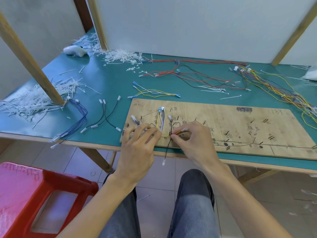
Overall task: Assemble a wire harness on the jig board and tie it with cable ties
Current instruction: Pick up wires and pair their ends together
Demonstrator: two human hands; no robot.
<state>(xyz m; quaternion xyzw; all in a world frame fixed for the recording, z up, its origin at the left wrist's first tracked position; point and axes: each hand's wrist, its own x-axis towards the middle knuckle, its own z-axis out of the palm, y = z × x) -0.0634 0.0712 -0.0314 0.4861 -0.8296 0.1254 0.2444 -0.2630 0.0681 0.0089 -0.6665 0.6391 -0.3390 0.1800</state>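
Observation:
The wooden jig board (240, 127) lies on the green table with black pegs and pen marks. At its left end, yellow, white and purple wires (160, 121) run down from small connectors and bend along the board's lower line. My left hand (139, 143) presses these wires against the board with its fingertips. My right hand (192, 140) pinches the yellow wire (179, 131) near its white terminal, just right of a peg. A black wire (167, 148) hangs over the board's front edge, a clear terminal dangling at its end.
Loose wires lie behind the board: yellow and white (154, 92), red and black (197, 74), a multicolour bundle (277, 90) at right, blue (80, 117) and black (106, 115) at left. Cable-tie heaps (120, 55) sit at back and left (34, 100). A red stool (34, 200) stands lower left.

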